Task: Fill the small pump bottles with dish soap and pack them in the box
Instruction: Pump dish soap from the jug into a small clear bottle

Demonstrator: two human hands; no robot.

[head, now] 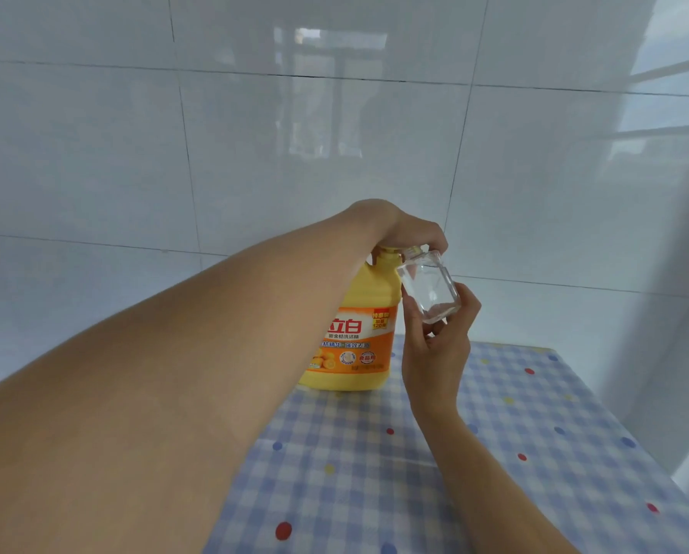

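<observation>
Head view: clear square bottle [429, 287] in right hand [435, 353]

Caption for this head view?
Left hand on yellow soap jug's pump; right hand holds small clear bottle to it.

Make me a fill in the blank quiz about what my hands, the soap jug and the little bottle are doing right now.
1. The left hand grips the top of the soap jug, whose body is ____.
2. The right hand holds the small bottle, which is see-through and ____, not upright.
3. The soap jug stands on a cloth checked white and ____.
Missing words: yellow; tilted; blue.
</observation>
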